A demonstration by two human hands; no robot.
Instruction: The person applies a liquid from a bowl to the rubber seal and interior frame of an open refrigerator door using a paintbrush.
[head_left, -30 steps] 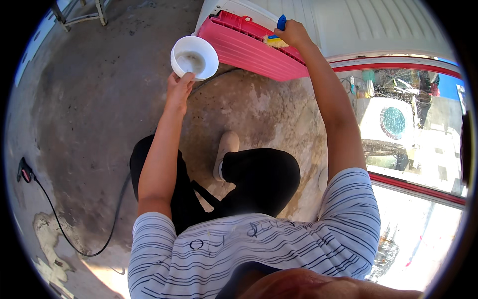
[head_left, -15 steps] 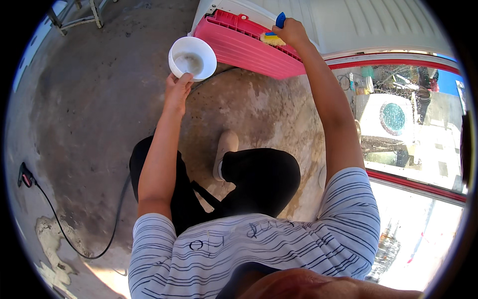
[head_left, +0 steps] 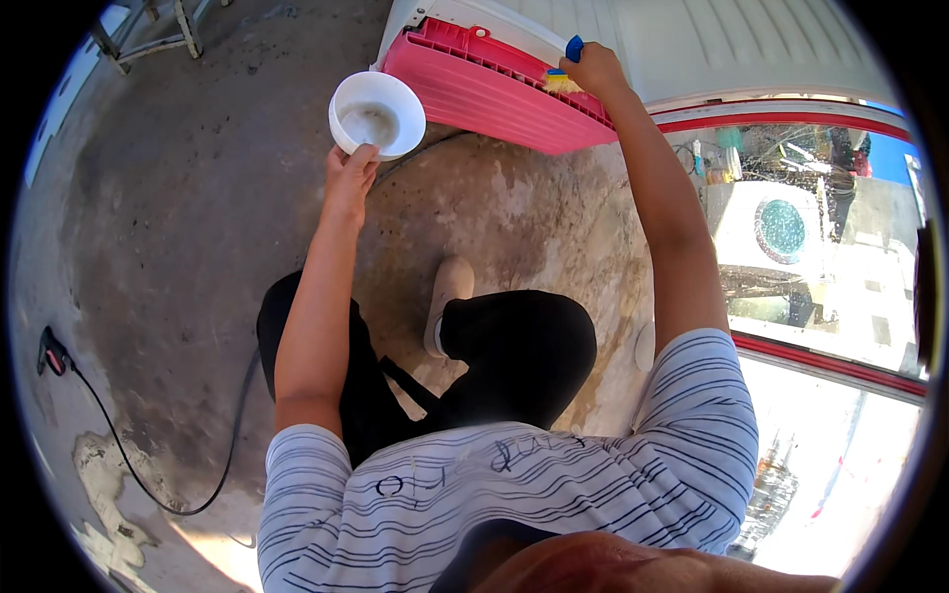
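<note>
Clasping the blue-handled brush (head_left: 561, 80) in my right hand (head_left: 596, 71), I have its pale bristles at the far, slotted edge of the pink panel (head_left: 474, 96), farther right than half a second ago, so they now reach another stretch of it. My left hand (head_left: 351, 178) grips the near side of the white bowl (head_left: 403, 97), left of the panel, cloudy liquid (head_left: 369, 126) inside. Dark lettering (head_left: 395, 486) marks my striped shirt (head_left: 554, 509); I can read no label on brush or bowl.

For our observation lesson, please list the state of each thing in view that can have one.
White bowl: cloudy liquid inside, held in left hand
Brush: held in right hand, bristles at pink panel
Black cord: curved, lying on floor
Black-red handle: unheld, on floor
Floor: patchy, stained
</note>
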